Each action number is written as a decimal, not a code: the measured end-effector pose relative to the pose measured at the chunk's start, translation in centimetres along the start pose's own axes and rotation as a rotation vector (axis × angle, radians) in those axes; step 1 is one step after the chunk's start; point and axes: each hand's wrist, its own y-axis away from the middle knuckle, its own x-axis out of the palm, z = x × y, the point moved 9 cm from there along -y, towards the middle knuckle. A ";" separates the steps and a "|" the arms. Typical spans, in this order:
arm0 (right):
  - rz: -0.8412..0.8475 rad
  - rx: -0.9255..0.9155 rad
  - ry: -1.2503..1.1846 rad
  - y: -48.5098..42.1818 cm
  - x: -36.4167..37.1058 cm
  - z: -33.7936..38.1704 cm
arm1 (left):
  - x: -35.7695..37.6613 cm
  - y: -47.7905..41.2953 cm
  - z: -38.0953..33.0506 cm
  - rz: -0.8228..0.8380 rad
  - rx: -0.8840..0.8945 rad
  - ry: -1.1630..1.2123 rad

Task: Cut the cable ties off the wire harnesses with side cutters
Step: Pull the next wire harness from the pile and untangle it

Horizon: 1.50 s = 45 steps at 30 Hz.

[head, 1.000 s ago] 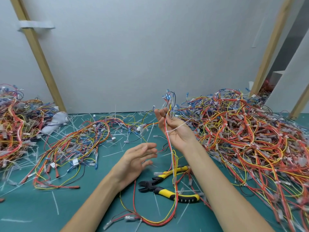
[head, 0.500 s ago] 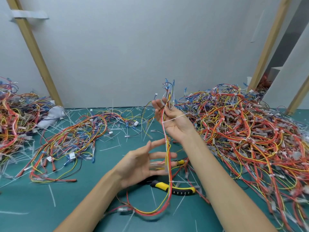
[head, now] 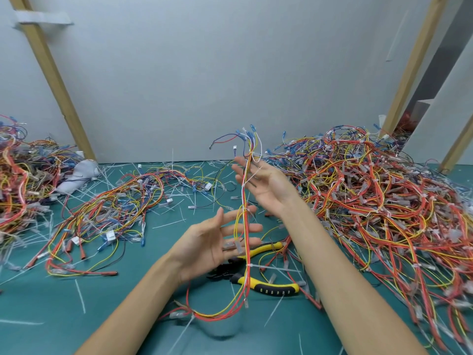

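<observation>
held harness (head: 245, 234): its loop sags onto the green mat (head: 51, 303) nearest the body, and lifting it could snag the cut scraps (head: 169, 222) or drag the tool along
side cutters (head: 276, 288): on the mat under the loop, in neither hand, with wires crossing the handles; reaching for them may tangle or tug the bundle down
left hand (head: 217, 239): fingers spread straight, gripping nothing, wires brushing across them; it would not catch a slip
right hand (head: 266, 188): raised farther off, fingers stretched out, harness lying against the palm; the hold looks loose, so the bundle may drop
cable ties (head: 247, 265): white, uncut on the held harness, tight against thin wires; a careless nip could cut insulation
heap (head: 371, 206): uncut harnesses behind the right forearm; the raised connector ends could hook into it
</observation>
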 end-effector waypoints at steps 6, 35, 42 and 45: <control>-0.148 0.016 0.545 0.1 -2.0 -0.5 | -0.6 -0.1 -0.8 -0.006 0.112 -0.094; 0.541 0.439 1.227 5.3 4.1 -2.9 | -5.1 0.5 -2.4 -0.377 0.263 -0.161; 0.336 0.253 0.874 3.7 2.9 0.9 | -2.5 0.4 -2.0 -0.185 0.145 -0.202; 0.215 0.174 0.709 3.0 1.7 2.4 | -1.4 0.5 -1.4 -0.115 0.099 -0.251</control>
